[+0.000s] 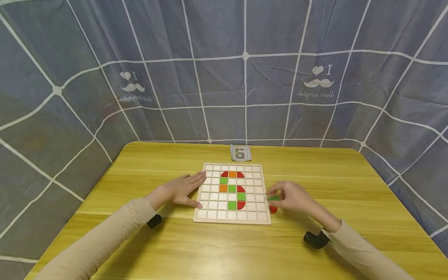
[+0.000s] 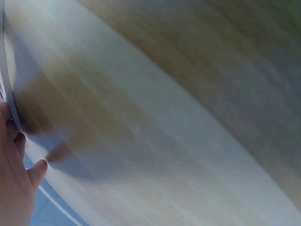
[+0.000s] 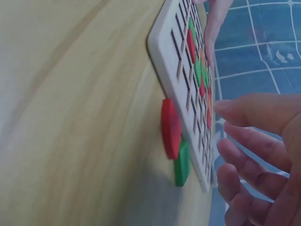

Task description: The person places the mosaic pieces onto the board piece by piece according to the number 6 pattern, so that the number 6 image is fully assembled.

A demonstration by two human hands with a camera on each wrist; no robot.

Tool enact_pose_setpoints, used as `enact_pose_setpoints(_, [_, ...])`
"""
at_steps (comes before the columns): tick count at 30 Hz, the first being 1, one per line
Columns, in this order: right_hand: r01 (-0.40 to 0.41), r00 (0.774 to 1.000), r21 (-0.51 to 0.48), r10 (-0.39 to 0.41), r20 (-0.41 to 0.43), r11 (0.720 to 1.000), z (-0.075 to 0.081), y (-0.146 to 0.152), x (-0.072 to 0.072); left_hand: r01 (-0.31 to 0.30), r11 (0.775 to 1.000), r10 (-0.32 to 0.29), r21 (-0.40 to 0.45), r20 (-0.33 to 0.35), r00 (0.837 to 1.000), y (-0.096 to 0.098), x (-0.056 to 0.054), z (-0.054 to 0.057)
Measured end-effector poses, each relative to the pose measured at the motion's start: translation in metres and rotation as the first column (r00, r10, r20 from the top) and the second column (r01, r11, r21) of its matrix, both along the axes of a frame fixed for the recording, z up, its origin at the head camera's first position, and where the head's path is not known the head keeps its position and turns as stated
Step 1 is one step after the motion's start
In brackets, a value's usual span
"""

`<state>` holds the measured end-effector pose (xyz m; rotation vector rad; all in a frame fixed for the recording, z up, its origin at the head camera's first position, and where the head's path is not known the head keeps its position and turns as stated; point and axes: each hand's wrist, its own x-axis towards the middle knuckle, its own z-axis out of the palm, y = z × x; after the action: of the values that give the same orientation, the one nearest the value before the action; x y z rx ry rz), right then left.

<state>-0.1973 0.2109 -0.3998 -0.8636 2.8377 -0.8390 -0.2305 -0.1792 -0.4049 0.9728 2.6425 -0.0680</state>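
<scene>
A wooden grid board (image 1: 232, 222) lies on the table with red, orange and green tiles in some cells. My left hand (image 1: 182, 189) rests at its left edge, fingers and thumb spread. Beside the board's right edge lie a green tile (image 1: 274, 198) and a red rounded tile (image 1: 273, 209), partly behind my right hand (image 1: 292, 196) in the head view. Seen from the right wrist, that hand's thumb and fingers are bent and apart, with nothing between them, close to the red tile (image 3: 170, 129) and green tile (image 3: 182, 165).
Behind the board lies a small paper card (image 1: 240, 153) printed with a coloured grid pattern. The wooden table (image 1: 231, 252) reaches back to a grey curtain (image 1: 224, 85) with white lines. Black wrist-worn pieces (image 1: 316, 239) show below both wrists.
</scene>
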Motion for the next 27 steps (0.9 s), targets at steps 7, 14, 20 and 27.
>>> enact_pose_setpoints(7, [0.004,0.999,0.027,-0.005,0.053,1.0,-0.007,0.01,0.003,0.001,1.0,-0.001,0.001,0.003,1.0,0.0,0.0,0.001])
enact_pose_setpoints(14, [-0.028,0.998,0.044,0.025,0.053,0.999,-0.01,0.016,0.005,0.001,1.0,-0.001,0.0,0.0,1.0,0.0,0.0,0.002])
enact_pose_setpoints(20, [-0.045,0.998,0.052,0.042,0.052,0.998,-0.013,0.018,0.007,0.003,1.0,-0.003,-0.007,0.001,1.0,-0.001,0.0,0.001])
enact_pose_setpoints(27, [-0.048,0.998,0.056,0.045,0.049,0.997,-0.015,0.016,0.008,0.002,1.0,-0.002,-0.009,0.005,1.0,0.0,0.0,0.001])
